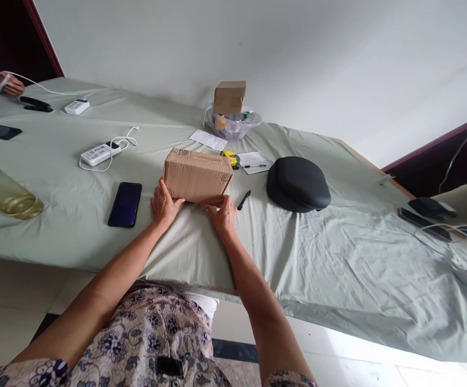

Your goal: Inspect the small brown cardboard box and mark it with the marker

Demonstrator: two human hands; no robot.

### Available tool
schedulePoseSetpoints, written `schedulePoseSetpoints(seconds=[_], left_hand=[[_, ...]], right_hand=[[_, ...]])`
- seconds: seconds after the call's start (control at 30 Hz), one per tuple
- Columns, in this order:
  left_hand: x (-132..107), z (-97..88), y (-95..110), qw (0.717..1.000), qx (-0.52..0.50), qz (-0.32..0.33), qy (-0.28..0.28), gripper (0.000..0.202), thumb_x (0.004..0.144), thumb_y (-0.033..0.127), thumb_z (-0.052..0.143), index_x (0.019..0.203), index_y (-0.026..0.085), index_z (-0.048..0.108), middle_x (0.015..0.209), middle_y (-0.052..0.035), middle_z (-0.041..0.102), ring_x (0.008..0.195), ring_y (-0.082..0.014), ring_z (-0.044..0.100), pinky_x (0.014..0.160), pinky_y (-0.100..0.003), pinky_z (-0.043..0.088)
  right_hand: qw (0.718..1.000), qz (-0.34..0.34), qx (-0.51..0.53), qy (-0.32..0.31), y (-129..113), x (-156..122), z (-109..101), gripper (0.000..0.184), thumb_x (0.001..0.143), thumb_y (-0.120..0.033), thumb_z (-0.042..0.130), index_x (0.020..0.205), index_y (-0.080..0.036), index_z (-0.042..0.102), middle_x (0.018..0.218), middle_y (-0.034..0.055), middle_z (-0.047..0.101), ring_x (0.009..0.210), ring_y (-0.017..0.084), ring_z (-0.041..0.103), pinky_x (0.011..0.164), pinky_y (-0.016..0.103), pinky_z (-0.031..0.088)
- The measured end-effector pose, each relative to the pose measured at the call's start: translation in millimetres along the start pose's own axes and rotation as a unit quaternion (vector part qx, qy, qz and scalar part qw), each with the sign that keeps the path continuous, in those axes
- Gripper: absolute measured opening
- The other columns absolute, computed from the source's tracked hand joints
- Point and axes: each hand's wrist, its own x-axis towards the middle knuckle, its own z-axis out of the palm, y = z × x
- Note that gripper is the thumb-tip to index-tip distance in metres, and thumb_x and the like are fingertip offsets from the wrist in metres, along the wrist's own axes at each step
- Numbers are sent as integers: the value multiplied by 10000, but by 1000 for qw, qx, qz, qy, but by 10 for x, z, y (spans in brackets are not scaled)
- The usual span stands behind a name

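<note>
The cardboard box (197,176) is at the near middle of the cloth-covered surface (201,252), and the work on it looks under way: the left hand (163,204) and right hand (223,215) both have their grip closed on its 2 near lower corners, so letting go of it is not yet done. Its visible faces look shut, though whether its underside is sealed or slightly raised I cannot tell. The black pen (243,200) beside the right hand and the yellow tape measure (230,157) behind the box lie unheld.
</note>
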Motion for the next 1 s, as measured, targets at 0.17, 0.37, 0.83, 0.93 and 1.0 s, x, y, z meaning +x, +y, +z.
schedulePoseSetpoints(seconds=[0.17, 0.37, 0.83, 0.93, 1.0], left_hand=[[55, -9, -94, 1000, -10, 0, -17, 730, 901, 205, 700, 1550, 53, 402, 1435, -287, 607, 1346, -397, 624, 1074, -494, 529], [100, -58, -139, 999, -30, -25, -9, 429, 919, 57, 469, 1334, 109, 563, 1316, -234, 675, 1266, -369, 676, 1046, -513, 548], [160, -23, -163, 956, -214, 156, 127, 680, 894, 154, 429, 1570, 145, 360, 1613, -213, 462, 1534, -292, 444, 1279, -466, 383], [105, -11, -74, 955, -188, 204, 106, 602, 968, 307, 451, 1555, 180, 414, 1623, -213, 427, 1526, -333, 438, 1270, -512, 379], [62, -9, -21, 954, -179, 214, 109, 592, 984, 412, 493, 1527, 179, 451, 1546, -227, 469, 1453, -348, 500, 1229, -525, 417]], right_hand=[[997, -23, 19, -70, 63, 67, -201, 278, 874, -507, 611, 901, -258, 491, 838, 66, 691, 774, 240, 654, 727, 351, 494], [992, -37, 29, -114, 82, 75, -327, 238, 922, -477, 530, 852, -252, 559, 789, 48, 702, 720, 208, 649, 698, 307, 485], [981, -106, 24, 163, -158, 143, -386, 618, 987, -642, 511, 1421, -202, 531, 1286, 171, 597, 1016, 250, 653, 859, 436, 579], [977, -150, -9, 151, -315, 106, -309, 556, 1005, -571, 522, 1450, -238, 533, 1403, 178, 496, 1233, 294, 573, 993, 492, 552], [976, -152, -29, 153, -409, 73, -274, 503, 1004, -559, 534, 1392, -240, 570, 1404, 173, 471, 1268, 304, 535, 1050, 522, 524]])
